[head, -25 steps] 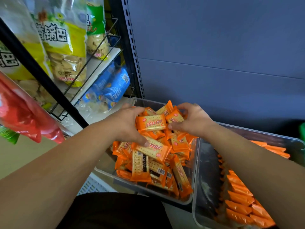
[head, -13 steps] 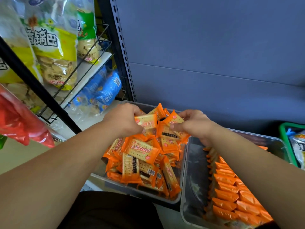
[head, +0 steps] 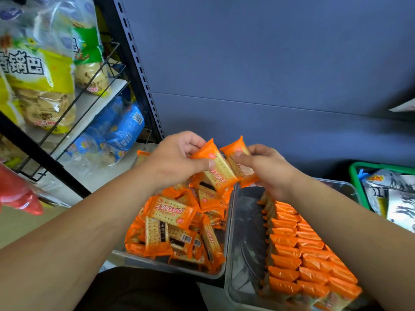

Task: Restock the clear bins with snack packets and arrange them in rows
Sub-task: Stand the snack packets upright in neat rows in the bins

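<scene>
Left clear bin (head: 170, 269) is holding a loose heap of orange packets (head: 173, 212). Right clear bin (head: 242, 221) is carrying rowed packets (head: 303, 254), its near corner running out of frame. Left hand (head: 177, 160) is pinching one packet (head: 219, 169) and right hand (head: 269, 169) is pinching another (head: 238, 158). Both are hovering above the bins' far ends, with the two packets touching.

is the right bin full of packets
No, the rows cover only the right part of the right bin; its left strip is bare.
</scene>
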